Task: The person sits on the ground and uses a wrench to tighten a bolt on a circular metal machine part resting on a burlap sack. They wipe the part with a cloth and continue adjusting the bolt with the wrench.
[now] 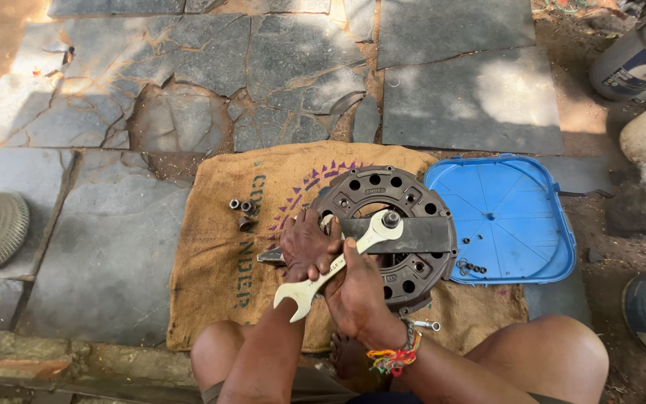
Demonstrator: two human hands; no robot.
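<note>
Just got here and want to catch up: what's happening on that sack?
A person sits on the ground with both hands, left hand and right hand, gripping a silver open-ended spanner set on a bolt atop a flat steel bar across a round, dark metal clutch plate. It lies on a burlap sack, beside a blue plastic lid.
</note>
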